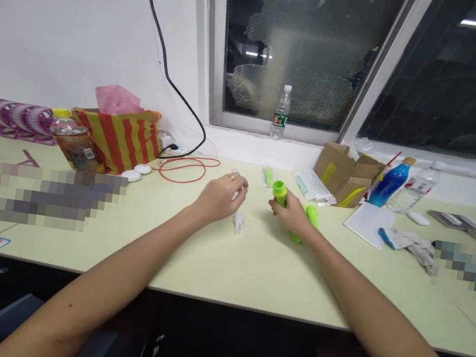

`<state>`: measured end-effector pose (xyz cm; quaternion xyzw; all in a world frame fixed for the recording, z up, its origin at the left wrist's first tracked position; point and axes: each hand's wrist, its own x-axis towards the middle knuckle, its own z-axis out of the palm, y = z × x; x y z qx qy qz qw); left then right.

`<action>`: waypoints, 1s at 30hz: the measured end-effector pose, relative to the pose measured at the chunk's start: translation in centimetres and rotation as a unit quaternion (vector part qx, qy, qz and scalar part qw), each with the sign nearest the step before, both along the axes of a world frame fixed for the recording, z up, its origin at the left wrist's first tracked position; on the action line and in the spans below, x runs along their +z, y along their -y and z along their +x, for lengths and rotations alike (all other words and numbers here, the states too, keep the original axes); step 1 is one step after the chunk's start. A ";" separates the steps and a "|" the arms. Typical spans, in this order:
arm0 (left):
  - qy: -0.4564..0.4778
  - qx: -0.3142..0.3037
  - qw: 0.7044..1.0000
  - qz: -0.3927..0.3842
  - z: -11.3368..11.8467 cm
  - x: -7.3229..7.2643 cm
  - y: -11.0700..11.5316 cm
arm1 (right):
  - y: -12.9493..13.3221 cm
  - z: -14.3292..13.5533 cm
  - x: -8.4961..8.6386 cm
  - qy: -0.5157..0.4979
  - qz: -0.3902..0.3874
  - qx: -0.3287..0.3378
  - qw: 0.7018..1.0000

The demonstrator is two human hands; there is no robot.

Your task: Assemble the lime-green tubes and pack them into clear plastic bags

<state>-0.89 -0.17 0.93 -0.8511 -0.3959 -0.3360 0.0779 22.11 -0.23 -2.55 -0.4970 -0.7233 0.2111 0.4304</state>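
Observation:
My right hand [290,209] is wrapped round a bright green plastic tube [279,189], its open, ridged mouth tilted up. Just beside that wrist, more green plastic pieces [311,214] lie on the table, partly covered by the arm. My left hand [223,194], with a ring on one finger, is closed with curled fingertips. A bit of something small and whitish shows at those fingers, mostly hidden. Below them, a small clear and white plastic piece [238,224] rests on the table, apart from both hands.
Behind my hands lie a bagged green item [268,175] and a clear packet [314,186]. A cardboard box [344,176], blue bottle [391,182] and gloves [414,247] are at right. A striped bag [123,142], brown drink bottle [77,144] and red cable [181,172] are at left.

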 end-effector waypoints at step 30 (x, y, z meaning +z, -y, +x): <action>0.120 -0.131 0.976 -0.123 0.9 -0.9 0.5 | 1.5 -1.1 0.7 0.327 0.112 -0.097 0.933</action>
